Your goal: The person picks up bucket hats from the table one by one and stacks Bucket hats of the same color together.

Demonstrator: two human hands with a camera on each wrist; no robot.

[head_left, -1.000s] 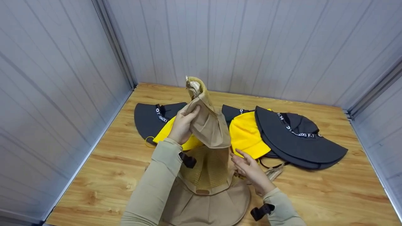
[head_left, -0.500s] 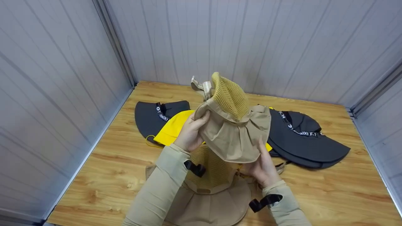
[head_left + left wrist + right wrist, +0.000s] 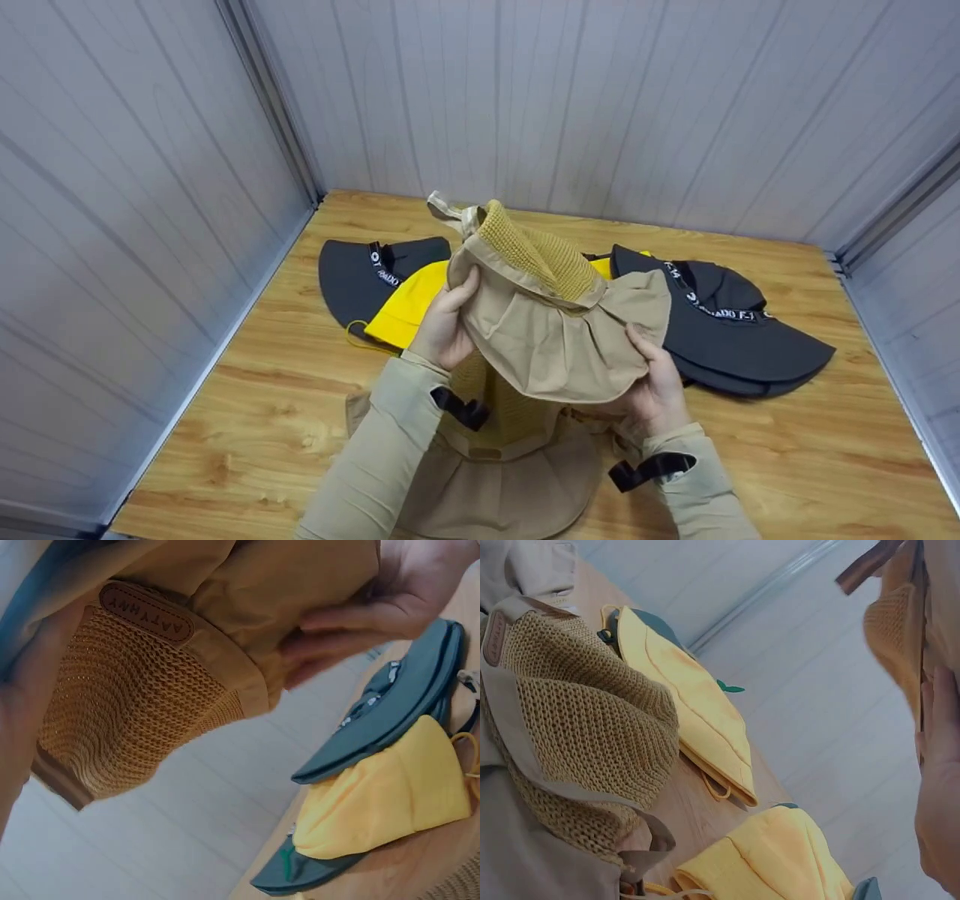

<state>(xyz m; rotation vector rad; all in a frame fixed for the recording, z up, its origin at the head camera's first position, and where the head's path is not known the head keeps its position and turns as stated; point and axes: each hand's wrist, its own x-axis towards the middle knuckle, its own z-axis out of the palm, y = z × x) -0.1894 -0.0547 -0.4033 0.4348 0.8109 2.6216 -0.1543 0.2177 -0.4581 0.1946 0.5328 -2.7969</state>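
A beige sun hat (image 3: 555, 345) with a knitted tan crown is held up over the table between both hands. My left hand (image 3: 448, 322) grips its brim at the left, thumb on top. At the right side of the brim, my right hand (image 3: 654, 382) pinches the cloth between thumb and fingers. The left wrist view shows an oval brown label (image 3: 147, 613) on the hat's band. Below the held hat, a second beige sun hat (image 3: 495, 487) lies on the table, its knitted crown (image 3: 592, 712) seen in the right wrist view.
At the back left a yellow hat (image 3: 409, 304) overlaps a dark grey wide-brimmed hat (image 3: 345, 281). Stacked dark grey hats (image 3: 742, 345) lie at the right, with another yellow hat (image 3: 761, 859) beside them. Panel walls (image 3: 562, 97) enclose the wooden table (image 3: 247, 420).
The held hat has turned to spread its brim and shifted right, then slightly lower. My right hand came up from below and took hold of the brim's right side.
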